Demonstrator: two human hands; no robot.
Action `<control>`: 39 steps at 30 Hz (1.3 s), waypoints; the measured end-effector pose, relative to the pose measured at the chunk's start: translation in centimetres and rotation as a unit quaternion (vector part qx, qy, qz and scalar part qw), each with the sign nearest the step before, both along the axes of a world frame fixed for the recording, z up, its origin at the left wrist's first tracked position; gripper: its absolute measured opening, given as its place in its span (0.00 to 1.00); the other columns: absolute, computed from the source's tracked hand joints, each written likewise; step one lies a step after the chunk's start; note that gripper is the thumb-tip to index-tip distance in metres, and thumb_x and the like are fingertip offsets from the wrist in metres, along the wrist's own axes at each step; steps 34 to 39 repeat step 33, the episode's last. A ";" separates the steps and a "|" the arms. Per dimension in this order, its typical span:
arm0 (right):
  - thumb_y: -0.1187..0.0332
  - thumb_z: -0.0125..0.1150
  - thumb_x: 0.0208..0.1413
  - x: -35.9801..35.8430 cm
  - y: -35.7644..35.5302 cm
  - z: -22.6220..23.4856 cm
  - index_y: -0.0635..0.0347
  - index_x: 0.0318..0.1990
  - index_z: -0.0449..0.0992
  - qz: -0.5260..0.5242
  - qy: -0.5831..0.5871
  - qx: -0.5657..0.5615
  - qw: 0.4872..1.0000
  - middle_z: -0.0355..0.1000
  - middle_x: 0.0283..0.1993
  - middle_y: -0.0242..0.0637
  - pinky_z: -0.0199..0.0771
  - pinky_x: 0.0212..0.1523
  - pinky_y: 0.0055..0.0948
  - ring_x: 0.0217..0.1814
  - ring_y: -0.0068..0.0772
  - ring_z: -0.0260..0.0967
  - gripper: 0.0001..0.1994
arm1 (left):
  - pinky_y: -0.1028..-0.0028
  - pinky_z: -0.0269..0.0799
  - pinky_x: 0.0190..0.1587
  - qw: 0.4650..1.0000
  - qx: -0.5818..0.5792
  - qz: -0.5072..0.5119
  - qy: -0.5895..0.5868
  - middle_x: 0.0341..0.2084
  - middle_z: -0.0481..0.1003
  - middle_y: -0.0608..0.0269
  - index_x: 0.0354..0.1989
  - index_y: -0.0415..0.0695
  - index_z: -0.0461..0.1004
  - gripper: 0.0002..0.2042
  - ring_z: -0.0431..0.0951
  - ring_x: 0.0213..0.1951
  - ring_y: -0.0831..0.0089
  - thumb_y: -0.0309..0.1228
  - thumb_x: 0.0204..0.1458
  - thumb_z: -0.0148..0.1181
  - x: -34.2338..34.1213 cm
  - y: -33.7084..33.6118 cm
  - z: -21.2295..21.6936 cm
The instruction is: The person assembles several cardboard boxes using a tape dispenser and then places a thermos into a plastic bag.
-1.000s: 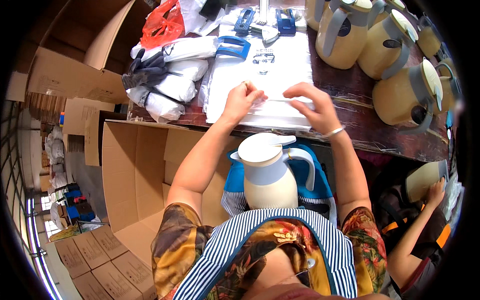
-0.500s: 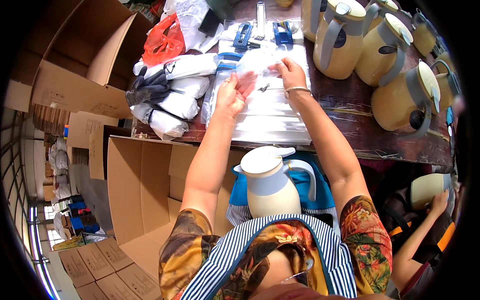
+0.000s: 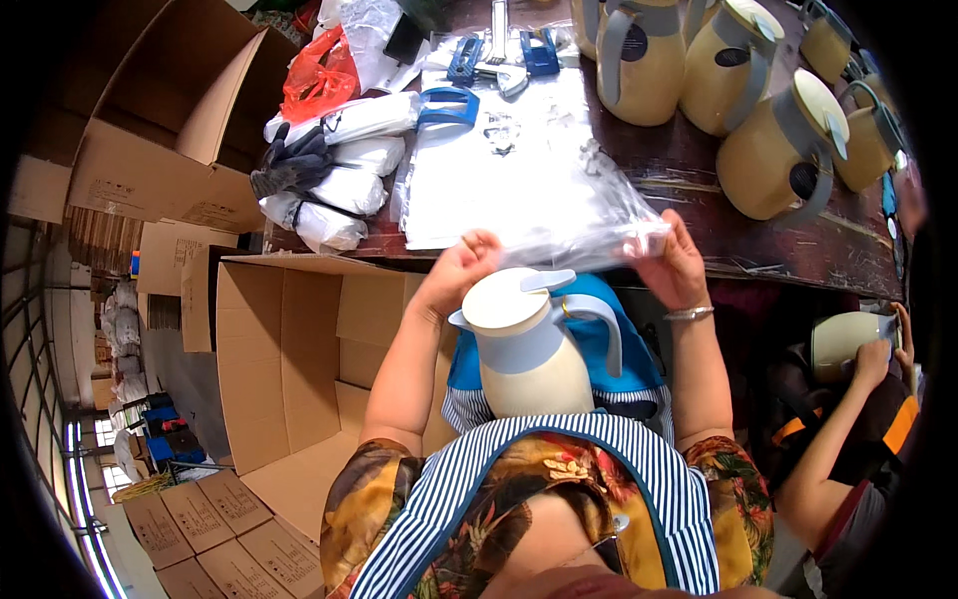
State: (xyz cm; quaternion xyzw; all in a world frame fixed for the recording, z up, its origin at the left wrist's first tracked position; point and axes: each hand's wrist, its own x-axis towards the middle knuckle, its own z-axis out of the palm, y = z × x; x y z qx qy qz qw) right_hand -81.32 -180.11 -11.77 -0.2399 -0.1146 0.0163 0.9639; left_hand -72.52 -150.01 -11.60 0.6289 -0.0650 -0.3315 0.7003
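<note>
A clear plastic bag is stretched between my two hands at the near edge of the table. My left hand pinches one side of it, and my right hand grips the other. Just below the bag a cream thermos jug with a grey collar, handle and pale lid stands on my lap against the striped apron. Its lid comes close to the bag's lower edge. Under and beyond the bag lies a stack of flat clear bags on the table.
Several cream jugs stand on the dark table at right. Blue clips, white-wrapped bundles, a dark glove and a red bag lie farther left. An open carton is left of me. Another person's hand holds a jug.
Both hands have drawn back toward me from over the stack, bringing the clear bag with them. They are now wider apart, with the bag spread above the jug.
</note>
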 end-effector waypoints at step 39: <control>0.64 0.55 0.46 -26.3 3.1 -5.1 0.52 0.32 0.71 -0.028 -0.121 -0.736 0.666 0.66 0.29 0.29 0.60 0.42 0.32 0.41 0.33 0.66 0.06 | 0.69 0.61 0.53 0.527 0.528 -0.548 -0.380 0.46 0.71 0.54 0.46 0.46 0.71 0.32 0.66 0.54 0.62 0.57 0.38 0.63 -4.6 -14.4 9.6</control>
